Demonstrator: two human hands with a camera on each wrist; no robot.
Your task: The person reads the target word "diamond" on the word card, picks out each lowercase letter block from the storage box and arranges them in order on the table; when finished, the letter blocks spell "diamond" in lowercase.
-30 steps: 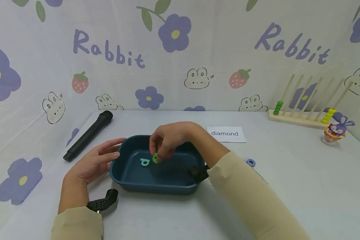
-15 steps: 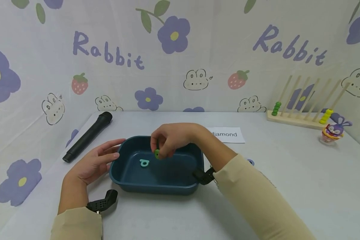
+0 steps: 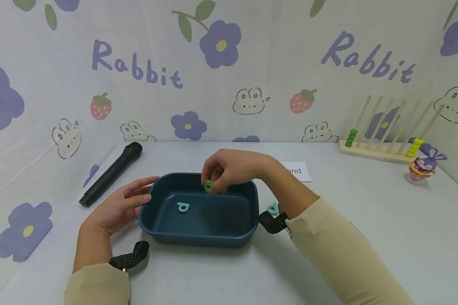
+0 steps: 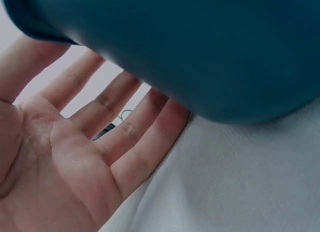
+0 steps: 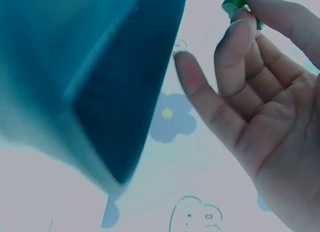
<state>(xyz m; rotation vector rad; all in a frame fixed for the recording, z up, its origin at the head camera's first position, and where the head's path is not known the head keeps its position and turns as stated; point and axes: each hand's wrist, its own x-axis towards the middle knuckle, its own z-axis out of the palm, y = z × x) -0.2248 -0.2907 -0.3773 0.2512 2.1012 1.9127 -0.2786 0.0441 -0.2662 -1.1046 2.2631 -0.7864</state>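
A dark blue rectangular bin (image 3: 198, 240) stands on the white table in the head view. Along its left end lies my left hand (image 3: 116, 207), thumb at the rim and fingers extended; in the left wrist view the fingertips touch the outer wall (image 4: 200, 56). My right hand (image 3: 236, 169) is over the bin's far side, pinching a small green letter piece (image 3: 208, 185) between thumb and fingers. The fingers cover part of the letter, so which one it is I cannot tell. On the bin floor rests a teal letter piece (image 3: 183, 207) with a round hole.
Right of the bin, another teal letter piece (image 3: 272, 208) lies partly behind my right wrist. My forearm covers part of a white word card (image 3: 299, 171). A black microphone (image 3: 112, 173) lies at left. At back right are a wooden bead abacus (image 3: 381, 153) and a bunny figurine (image 3: 423, 167).
My right hand has risen from the bin floor and moved right, with the green letter still pinched. Its forearm now hides more of the card. The left hand stays put.
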